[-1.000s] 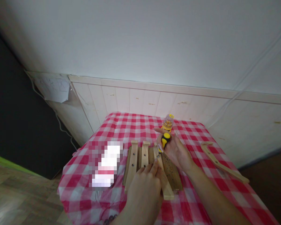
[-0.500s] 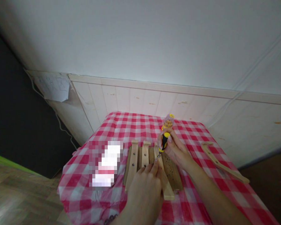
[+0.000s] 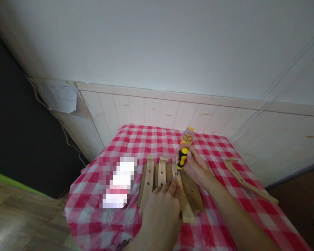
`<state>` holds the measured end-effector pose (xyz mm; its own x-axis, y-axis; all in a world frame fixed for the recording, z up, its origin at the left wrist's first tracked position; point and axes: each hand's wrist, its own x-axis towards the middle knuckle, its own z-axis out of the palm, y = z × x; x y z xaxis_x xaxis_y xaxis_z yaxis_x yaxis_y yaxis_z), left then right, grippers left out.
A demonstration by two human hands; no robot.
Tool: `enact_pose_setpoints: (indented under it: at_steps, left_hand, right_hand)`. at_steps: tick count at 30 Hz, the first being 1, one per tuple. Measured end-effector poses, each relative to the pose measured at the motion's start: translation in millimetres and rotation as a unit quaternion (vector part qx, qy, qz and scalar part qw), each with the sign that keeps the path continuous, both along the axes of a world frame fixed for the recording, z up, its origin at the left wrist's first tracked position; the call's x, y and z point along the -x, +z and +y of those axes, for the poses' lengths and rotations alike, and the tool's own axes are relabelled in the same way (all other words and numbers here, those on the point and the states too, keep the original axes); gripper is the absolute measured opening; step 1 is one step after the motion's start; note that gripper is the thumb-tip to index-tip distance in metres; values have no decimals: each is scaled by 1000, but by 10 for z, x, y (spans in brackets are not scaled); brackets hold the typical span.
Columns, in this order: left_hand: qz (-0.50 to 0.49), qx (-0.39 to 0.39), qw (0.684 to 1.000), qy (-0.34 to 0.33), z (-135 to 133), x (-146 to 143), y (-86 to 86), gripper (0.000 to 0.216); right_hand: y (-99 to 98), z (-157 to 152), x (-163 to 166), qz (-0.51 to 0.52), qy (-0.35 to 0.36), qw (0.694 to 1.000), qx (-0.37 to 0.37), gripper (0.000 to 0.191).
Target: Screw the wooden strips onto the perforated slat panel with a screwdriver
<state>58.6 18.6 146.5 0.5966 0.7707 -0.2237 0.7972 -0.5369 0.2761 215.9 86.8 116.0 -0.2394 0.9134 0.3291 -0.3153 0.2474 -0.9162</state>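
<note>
A wooden board (image 3: pixel 192 193) with light slats (image 3: pixel 148 181) laid across it rests on a red-and-white checked tablecloth (image 3: pixel 136 143). My left hand (image 3: pixel 162 212) lies on the slats with its fingers pressed flat, holding them down. My right hand (image 3: pixel 196 167) is closed around a black-and-yellow screwdriver (image 3: pixel 182 157), held upright with its tip down on the third slat (image 3: pixel 181 195). Just behind the screwdriver stands a small clear container with a yellow lid (image 3: pixel 187 136).
A curved wooden piece (image 3: pixel 247 181) lies on the cloth at the right. A blurred white and pink object (image 3: pixel 117 183) sits left of the board. Pale wood panelling (image 3: pixel 157 111) backs the table, with dark floor on both sides.
My right hand went from loosely holding the screwdriver with a finger stretched out to gripping it fully, and the tool now stands upright on the slat. My left hand has stayed put.
</note>
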Motion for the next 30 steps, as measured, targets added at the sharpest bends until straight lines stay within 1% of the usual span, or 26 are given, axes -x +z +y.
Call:
enact_pose_setpoints:
  at_steps: [2,6,11,15,16,20,26,30]
  left_hand:
    - [2,7,1000,3,3,-5,5,62]
    - [4,2,1000,5,-3,-9,13,60]
    - [2,6,1000,9,-12,-8,14,62]
    - [-6,14,1000,13,-9,-6,22,64]
    - [-6,15,1000,14,-9,-5,24,64]
    - [-4,20,1000,15,-13,0,31,62]
    - [-3,18,1000,21,-29,1,22,66]
    - [-3,9,1000,20,-31,5,14,64]
  right_hand:
    - [-9,10,-14,-13,-8,1000,-18,36]
    - [0,24,-23,-9,1,999,-40,33]
    - [22,23,-9,26,12,1000,0,34]
    - [52,20,-4,54,44,997,43,44]
    - [57,16,-4,55,45,996,49,45]
    - [53,-2,-1,52,34,997,45,39]
    - [44,8,1,67,36,996,57,38]
    - [43,13,1,67,37,995,58,38]
